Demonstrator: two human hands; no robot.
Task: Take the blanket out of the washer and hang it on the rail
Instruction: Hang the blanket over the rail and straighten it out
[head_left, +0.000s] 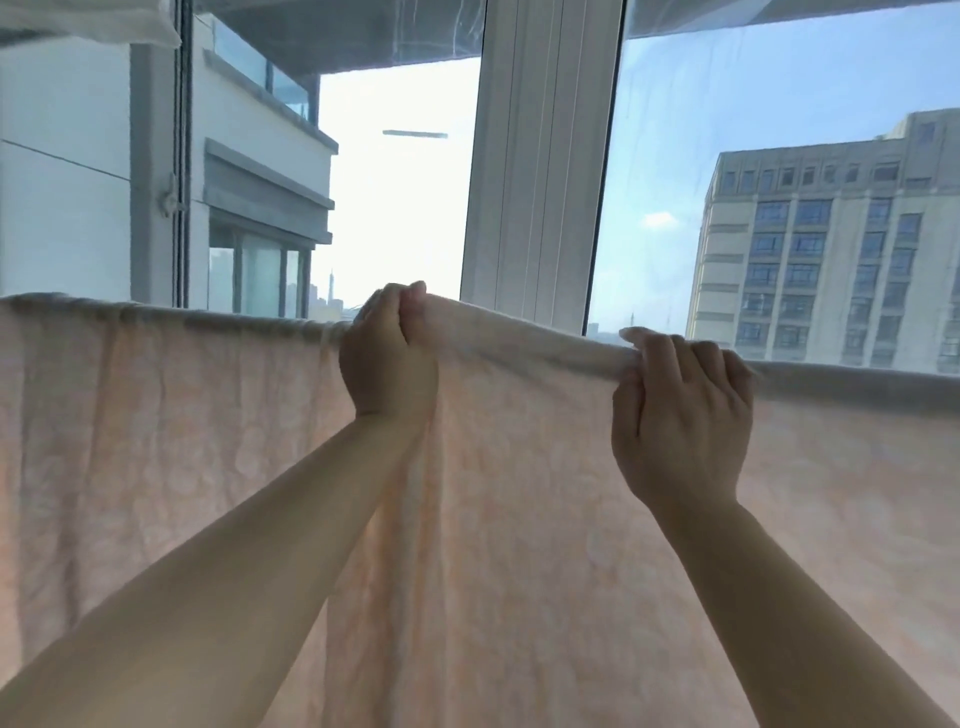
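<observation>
A pale peach blanket (171, 447) with a faint floral pattern hangs draped across the whole width of the view, its top fold running along a rail that the cloth hides. My left hand (387, 358) is clenched on the blanket's top edge near the middle, lifting a bunch of it slightly. Further right, my right hand (680, 415) grips the top fold, fingers curled over it. A vertical crease falls below my left hand. The washer is out of sight.
Large windows stand right behind the blanket, split by a white frame post (540, 166). A window handle (169, 197) sits on the left frame. White cloth (88, 21) hangs at the top left corner. Buildings show outside.
</observation>
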